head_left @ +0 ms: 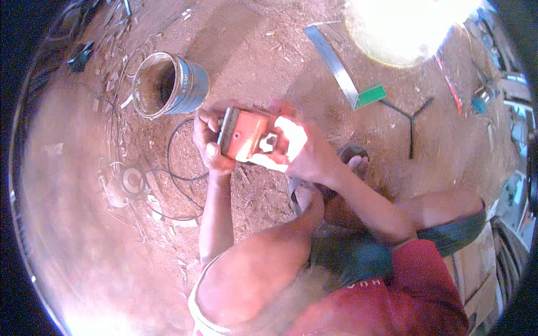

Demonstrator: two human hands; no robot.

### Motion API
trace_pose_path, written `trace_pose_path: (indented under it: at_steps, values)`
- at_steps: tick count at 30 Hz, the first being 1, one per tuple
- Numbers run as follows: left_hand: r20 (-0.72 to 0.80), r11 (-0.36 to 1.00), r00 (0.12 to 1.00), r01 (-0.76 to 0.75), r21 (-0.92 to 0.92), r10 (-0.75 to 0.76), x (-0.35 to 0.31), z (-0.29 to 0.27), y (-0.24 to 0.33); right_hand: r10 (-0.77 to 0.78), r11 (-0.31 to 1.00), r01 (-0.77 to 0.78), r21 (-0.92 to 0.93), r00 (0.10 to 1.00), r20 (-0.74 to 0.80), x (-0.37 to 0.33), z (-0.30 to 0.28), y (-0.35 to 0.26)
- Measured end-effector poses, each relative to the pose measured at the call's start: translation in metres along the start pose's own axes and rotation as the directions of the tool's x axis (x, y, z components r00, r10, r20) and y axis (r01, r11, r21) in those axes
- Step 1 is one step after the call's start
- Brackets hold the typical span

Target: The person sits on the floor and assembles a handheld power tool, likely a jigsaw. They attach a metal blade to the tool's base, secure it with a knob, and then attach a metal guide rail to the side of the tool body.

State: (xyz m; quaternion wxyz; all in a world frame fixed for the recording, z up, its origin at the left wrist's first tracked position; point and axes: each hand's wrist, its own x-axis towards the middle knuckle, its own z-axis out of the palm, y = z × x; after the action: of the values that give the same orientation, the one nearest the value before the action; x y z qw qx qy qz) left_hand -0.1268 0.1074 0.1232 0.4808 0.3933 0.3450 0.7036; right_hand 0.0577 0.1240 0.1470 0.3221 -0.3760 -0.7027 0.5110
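In front of my crossed legs, both hands hold an orange boxy tool (246,134) with a thick, dark grey strip along its left edge; it resembles a sander. My left hand (210,148) is closed round that left edge, thumb on the near side. At the tool's right end my right hand (314,154) is closed on it. Glare washes out those fingers and the part beneath them. A white patch with a dark spot shows near the right fingers; I cannot tell what it is.
An open blue bucket (193,87) stands at the far left. Dark cable (169,154) loops by a pale round object (130,179). A green-handled try square (370,97), a black three-armed piece (412,119) and a red stick (453,92) lie at the right.
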Motion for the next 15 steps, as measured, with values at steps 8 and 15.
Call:
trace_pose_path:
  at_steps: [8,15]
  values:
    - [0.01,0.991,0.998,-0.058,0.123,0.057,-0.003,0.001,0.0,0.204,0.979,-0.189,-0.081,0.938,0.28,0.009,-0.021,-0.011]
    - [-0.03,0.968,0.995,-0.089,0.234,0.098,-0.011,0.008,-0.005,0.368,0.886,-0.143,-0.441,0.796,0.48,0.012,-0.044,-0.013]
